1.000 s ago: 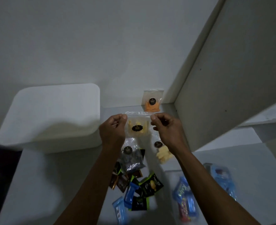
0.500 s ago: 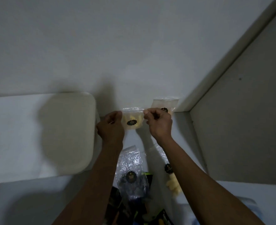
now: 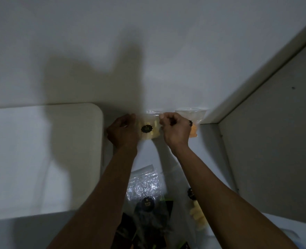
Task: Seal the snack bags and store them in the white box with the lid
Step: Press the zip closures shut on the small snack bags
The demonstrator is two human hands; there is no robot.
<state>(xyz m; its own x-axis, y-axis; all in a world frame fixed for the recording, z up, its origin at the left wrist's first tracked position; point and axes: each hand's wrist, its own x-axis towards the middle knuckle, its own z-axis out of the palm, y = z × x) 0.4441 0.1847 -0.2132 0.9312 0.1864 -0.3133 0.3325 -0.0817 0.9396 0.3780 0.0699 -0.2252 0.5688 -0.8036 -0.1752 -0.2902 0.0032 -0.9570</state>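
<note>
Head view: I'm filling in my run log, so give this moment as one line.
step: sealing | left hand: pinches yellow snack bag top | right hand: pinches same top | white box lid: on

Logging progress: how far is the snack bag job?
Done: nothing visibly stored; the white box has its lid on. One bag of orange snacks leans on the wall, seal unclear. In hand: left hand and right hand pinch the top of a clear bag of yellow snacks. Left: the bags on the table, then boxing.
</note>
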